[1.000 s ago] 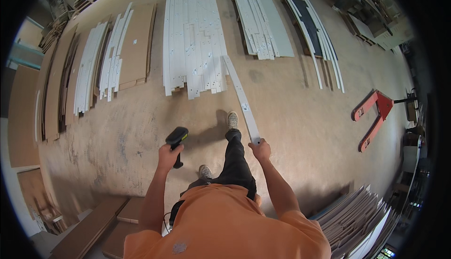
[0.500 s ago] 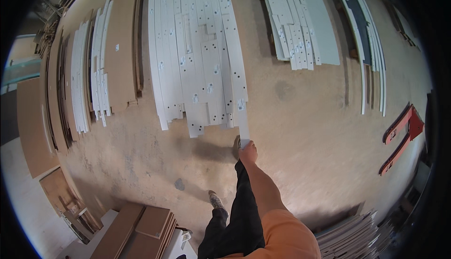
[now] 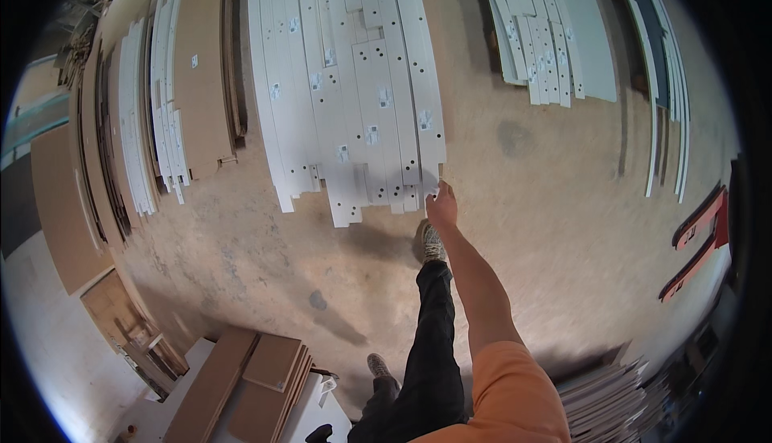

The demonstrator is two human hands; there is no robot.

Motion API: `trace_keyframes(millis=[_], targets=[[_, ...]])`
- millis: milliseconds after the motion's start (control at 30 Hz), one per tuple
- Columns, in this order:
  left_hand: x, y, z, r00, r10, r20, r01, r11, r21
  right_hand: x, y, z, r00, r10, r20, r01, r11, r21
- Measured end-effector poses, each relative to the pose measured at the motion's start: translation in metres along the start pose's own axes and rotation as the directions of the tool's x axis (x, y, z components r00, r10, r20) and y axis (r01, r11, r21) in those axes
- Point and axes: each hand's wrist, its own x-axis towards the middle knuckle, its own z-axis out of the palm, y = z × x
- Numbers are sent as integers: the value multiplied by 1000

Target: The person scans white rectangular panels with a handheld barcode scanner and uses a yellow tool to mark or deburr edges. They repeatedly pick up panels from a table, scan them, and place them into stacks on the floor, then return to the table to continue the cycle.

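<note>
Head view: right hand on lengthwise white panel

A second ago both hands were in view, the left holding a dark tool and the right a long white strip. Now only the right hand shows, stretched down to the near end of the white strips on the floor.

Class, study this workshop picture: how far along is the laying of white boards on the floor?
Done: many white drilled boards lie side by side on the floor. In hand: the right hand touches the near end of the rightmost board. Left: letting go; the left hand is not in view.
</note>
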Motion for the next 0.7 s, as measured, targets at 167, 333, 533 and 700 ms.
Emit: trace_keyframes(millis=[167, 333, 533, 700], targets=[[34, 23, 3, 974, 212, -78, -215, 976, -21, -50, -25, -42, 991, 32, 130, -6, 981, -195], [42, 114, -20, 856, 497, -142, -501, 865, 8, -139, -19, -102, 966, 182, 185, -136, 962, -236], [23, 208, -38, 442, 894, -79, -861, 447, 244, -307, 39, -173, 978, 174, 116, -142, 960, -242], [46, 232, -46, 274, 951, 147, -896, 197, 397, -498, 127, -187, 914, 374, -159, -373, 927, 43]])
